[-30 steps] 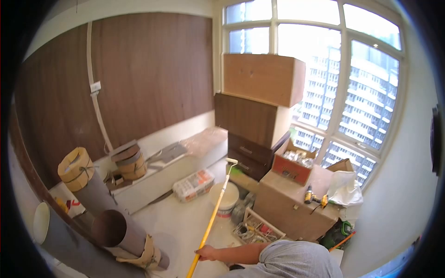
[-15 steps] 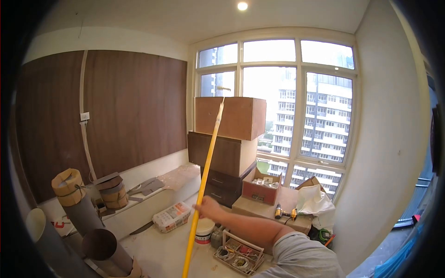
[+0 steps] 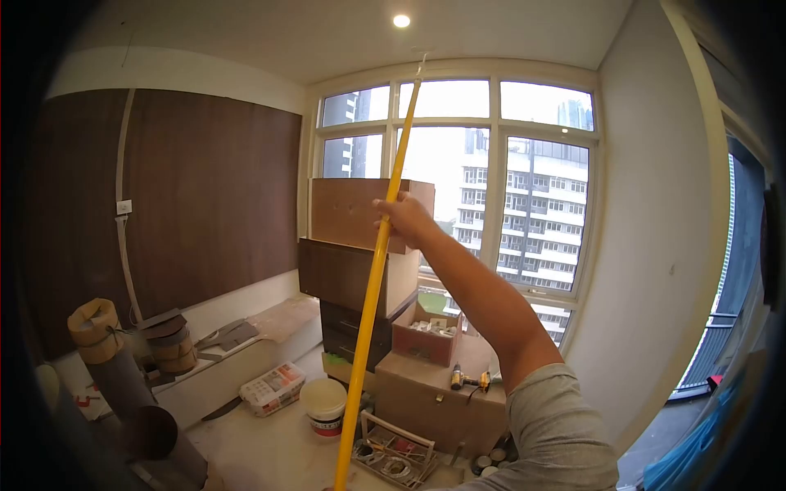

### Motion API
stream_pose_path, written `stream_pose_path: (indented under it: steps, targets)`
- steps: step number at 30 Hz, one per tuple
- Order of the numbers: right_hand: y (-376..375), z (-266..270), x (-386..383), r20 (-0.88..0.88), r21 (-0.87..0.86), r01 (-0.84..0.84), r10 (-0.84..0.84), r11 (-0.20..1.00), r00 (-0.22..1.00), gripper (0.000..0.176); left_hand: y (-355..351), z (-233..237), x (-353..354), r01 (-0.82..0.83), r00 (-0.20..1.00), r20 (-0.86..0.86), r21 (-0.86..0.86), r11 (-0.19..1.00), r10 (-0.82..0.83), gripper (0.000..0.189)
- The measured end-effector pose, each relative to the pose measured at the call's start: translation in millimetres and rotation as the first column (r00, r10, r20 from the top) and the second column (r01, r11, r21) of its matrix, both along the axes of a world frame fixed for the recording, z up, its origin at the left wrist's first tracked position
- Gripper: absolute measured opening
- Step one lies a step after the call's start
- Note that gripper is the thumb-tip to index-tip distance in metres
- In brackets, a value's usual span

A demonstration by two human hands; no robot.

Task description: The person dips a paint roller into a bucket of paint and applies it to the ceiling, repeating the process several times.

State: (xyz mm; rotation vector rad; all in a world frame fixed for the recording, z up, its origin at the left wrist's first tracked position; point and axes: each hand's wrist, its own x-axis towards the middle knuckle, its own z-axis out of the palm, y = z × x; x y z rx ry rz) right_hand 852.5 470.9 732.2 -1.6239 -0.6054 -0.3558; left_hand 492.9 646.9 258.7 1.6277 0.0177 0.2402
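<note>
My right hand is closed around a long yellow pole, with the arm stretched up and forward. The pole slants from the bottom edge of the view up past the stacked cabinets. At its far end a thin pale roller frame reaches the ceiling edge just above the window. The roller head blends with the pale ceiling there. Behind my hand stands a brown box cabinet on top of darker ones. My left hand is out of sight, below the bottom edge.
A white bucket and a wooden tool tray stand on the floor near the pole. A cordless drill lies on a brown chest. Rolled sheets stand at left. A wrapped pack lies by the ledge.
My right hand has risen with the pole, from low by the bucket to the height of the top cabinet. The pole's tip has gone up to the ceiling. The view has shifted right.
</note>
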Motion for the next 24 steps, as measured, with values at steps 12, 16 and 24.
stream_pose_path:
  steps: [12,16,24]
  targets:
    - [-79.5,70.7,25.2,0.063,0.000,-0.001,0.001,1.000,0.998,0.043,-91.5,163.7,140.7,0.156,0.959,0.268,-0.217,0.964,-0.095,0.025]
    - [-108.3,89.9,60.8,0.105,0.045,-0.027,0.022,0.999,0.994,0.049,-115.9,178.6,195.1,0.237,0.939,0.289,-0.152,0.959,-0.186,0.035]
    - [-164.8,124.5,133.7,0.241,0.131,-0.126,0.092,0.983,0.966,0.052,-180.8,228.1,297.7,0.245,0.926,0.335,-0.185,0.952,-0.174,0.032]
